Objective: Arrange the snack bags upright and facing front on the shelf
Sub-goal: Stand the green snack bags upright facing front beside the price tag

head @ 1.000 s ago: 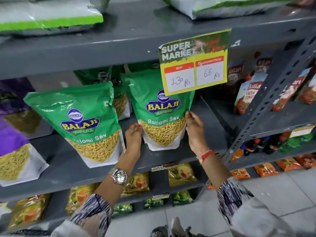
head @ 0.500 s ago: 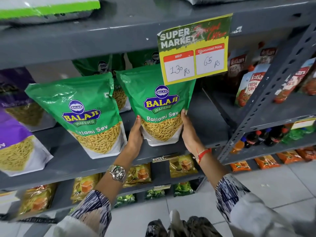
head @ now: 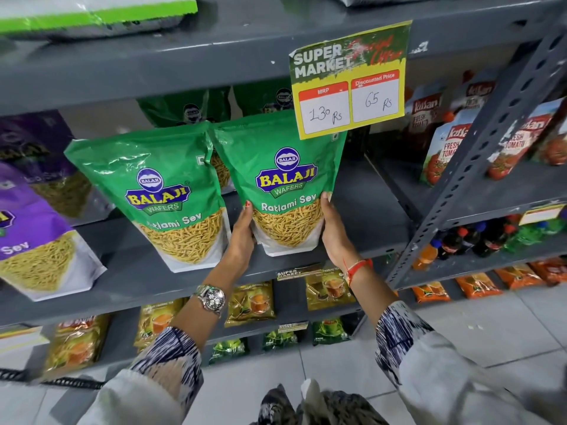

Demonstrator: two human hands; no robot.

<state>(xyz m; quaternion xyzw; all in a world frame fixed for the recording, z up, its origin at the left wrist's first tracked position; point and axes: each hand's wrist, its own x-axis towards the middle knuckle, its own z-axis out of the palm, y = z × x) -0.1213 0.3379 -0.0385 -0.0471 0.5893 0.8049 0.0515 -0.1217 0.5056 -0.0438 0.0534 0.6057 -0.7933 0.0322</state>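
On the grey shelf (head: 362,210), two front green bags stand; both hands' fingers grip the right bag (head: 283,182).

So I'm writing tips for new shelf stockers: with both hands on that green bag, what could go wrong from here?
The held green bag, gripped low by the left hand and right hand, sits near the shelf edge; it might tip forward once released. Its left side overlaps the neighbouring green bag, so shifting it could nudge that one askew. Its top may snag the price sign.
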